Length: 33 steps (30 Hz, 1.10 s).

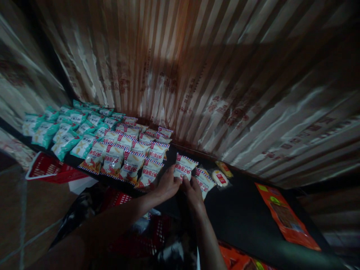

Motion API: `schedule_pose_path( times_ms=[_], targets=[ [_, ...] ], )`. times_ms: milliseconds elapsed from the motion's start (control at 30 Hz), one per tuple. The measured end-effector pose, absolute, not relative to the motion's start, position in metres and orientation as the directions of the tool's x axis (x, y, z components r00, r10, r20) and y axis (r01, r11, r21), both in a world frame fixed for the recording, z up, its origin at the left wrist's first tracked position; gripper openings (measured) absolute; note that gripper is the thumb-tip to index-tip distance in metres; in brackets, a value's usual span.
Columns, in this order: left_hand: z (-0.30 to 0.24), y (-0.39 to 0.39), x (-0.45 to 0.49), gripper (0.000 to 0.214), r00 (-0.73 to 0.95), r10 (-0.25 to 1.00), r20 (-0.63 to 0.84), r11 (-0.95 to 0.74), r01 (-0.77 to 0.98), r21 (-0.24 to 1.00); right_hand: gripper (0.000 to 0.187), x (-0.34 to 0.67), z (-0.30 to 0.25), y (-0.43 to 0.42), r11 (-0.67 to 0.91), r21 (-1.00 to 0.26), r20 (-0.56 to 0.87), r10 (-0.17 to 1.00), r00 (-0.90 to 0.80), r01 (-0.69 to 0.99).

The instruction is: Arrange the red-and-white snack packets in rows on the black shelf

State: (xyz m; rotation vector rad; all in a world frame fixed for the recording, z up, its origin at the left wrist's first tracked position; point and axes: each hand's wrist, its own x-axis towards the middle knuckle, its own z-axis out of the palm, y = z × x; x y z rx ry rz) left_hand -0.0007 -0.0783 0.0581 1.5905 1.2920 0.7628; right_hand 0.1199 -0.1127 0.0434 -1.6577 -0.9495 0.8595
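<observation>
A small white snack bag (184, 167) with red lettering and a striped top edge is between my two hands. My left hand (168, 183) grips its lower left side, fingers closed. At the lower right, my right hand (193, 192) pinches the same bag. Another bag of this kind (204, 181) lies just right of my right hand. Left of my hands, matching striped bags (113, 160) stand in rows on a black shelf (236, 210). Several teal and white snack bags (65, 142) fill the shelf's far left end.
A round white packet (219, 178) and a small yellow packet (224, 169) lie to the right. Further right is a large orange packet (285, 213). Red baskets (49, 167) stand below the shelf's front edge. Striped plastic sheeting (174, 75) hangs behind.
</observation>
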Motion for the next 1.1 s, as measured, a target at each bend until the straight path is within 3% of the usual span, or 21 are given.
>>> schedule_pose_path(
  times_ms=[267,633,933,1100],
  targets=[
    [0.051,-0.066,0.011,0.061,0.173,0.976,-0.129,0.065,0.335,0.940,0.048,0.118,0.044,-0.096,-0.212,-0.877,-0.011,0.906,0.423,0.431],
    [0.047,-0.040,0.026,0.061,0.089,0.972,-0.217,0.182,0.298,0.937,0.053,0.109,0.057,-0.064,-0.388,-0.777,-0.120,0.865,0.487,0.496],
    [0.034,-0.024,0.038,0.054,0.047,0.991,-0.124,0.104,0.310,0.945,0.050,0.116,0.039,-0.038,-0.349,-0.787,-0.043,0.854,0.518,0.509],
    [0.037,-0.016,0.042,0.054,0.048,0.984,-0.174,0.141,0.395,0.908,0.048,0.122,0.027,-0.022,-0.355,-0.799,-0.035,0.833,0.552,0.485]
  ],
)
